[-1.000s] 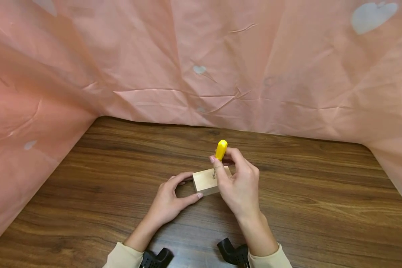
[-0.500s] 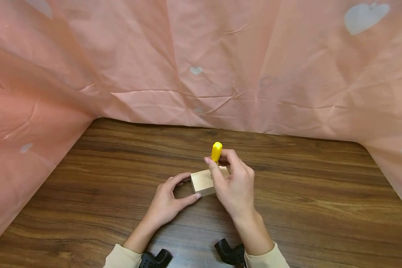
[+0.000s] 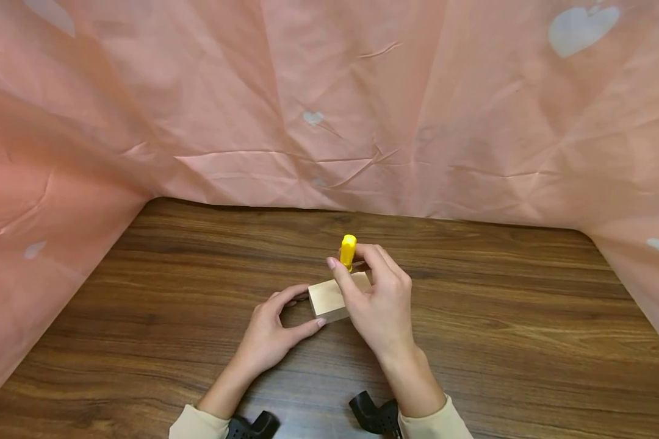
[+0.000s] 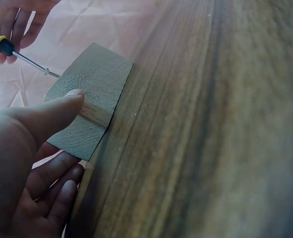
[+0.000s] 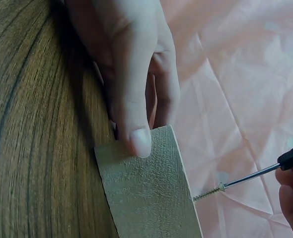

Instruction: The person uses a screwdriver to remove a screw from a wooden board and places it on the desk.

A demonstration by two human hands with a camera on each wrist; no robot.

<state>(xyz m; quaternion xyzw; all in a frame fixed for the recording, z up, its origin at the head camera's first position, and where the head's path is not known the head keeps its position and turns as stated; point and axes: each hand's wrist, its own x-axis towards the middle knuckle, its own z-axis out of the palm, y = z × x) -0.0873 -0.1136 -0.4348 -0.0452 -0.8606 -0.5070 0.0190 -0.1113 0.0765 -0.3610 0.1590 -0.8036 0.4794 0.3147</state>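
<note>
A pale wooden block (image 3: 325,299) stands on the table, its left end between the thumb and fingers of my left hand (image 3: 269,335). Above it, my right hand (image 3: 381,305) pinches the yellow handle of a screwdriver (image 3: 348,251) between thumb and fingers. Seen from the left wrist, the steel shaft of the screwdriver (image 4: 31,61) meets the head of a screw (image 4: 51,73). In the right wrist view the screw (image 5: 208,192) sticks out of the block's top face, much of its thread exposed. From the head, my right hand hides the screw and the block's right part.
The dark wood-grain table (image 3: 500,329) spreads around both hands. A pink curtain (image 3: 362,122) with pale hearts hangs at the back and sides. Black wrist-worn devices (image 3: 376,414) sit beside the sleeves at the near edge.
The screwdriver has tipped from a slight rightward lean to more upright, and my right hand has shifted slightly left. My left hand keeps its hold on the block. The whole view drifts a little.
</note>
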